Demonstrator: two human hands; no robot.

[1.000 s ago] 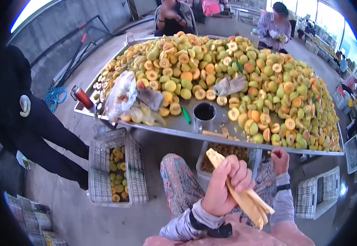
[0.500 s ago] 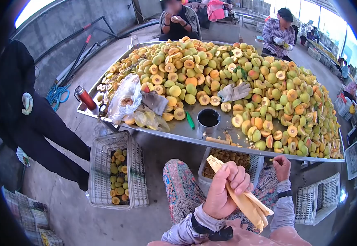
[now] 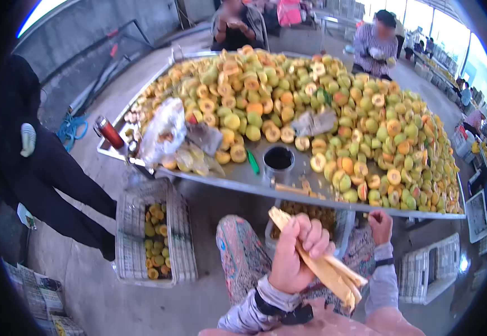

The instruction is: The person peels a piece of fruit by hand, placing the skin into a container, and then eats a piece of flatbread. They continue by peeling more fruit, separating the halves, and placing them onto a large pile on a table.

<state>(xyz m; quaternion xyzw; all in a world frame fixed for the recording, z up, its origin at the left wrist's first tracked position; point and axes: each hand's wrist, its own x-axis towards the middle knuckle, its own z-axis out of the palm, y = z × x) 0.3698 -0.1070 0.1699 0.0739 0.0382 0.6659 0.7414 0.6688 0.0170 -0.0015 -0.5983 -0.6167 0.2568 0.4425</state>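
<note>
My left hand (image 3: 296,252) is closed around a long, pale-yellow, folded or layered strip of what looks like food (image 3: 333,276), held slanting above my lap. Its upper end looks torn or frayed. By the table's front edge, my right hand (image 3: 380,225) has its fingers pinched together, with a tiny yellowish bit (image 3: 365,215) at the tips. Beneath the table edge, a crate (image 3: 341,232) holding small brown-yellow pieces is partly hidden behind my left hand. Ahead, halved apricot-like fruit (image 3: 266,95) is heaped on the metal table (image 3: 226,182).
On the table lie a cup of dark liquid (image 3: 279,159), a green-handled tool (image 3: 253,161), gloves (image 3: 314,122), plastic bags (image 3: 165,131) and a red flask (image 3: 109,133). A fruit crate (image 3: 126,235) and another crate (image 3: 431,269) flank me. A person (image 3: 50,157) stands left; others are beyond the table.
The whole view has shifted slightly, with the table and crates appearing a little further left. My left hand still grips the strip, and my right hand stays pinched near the table edge.
</note>
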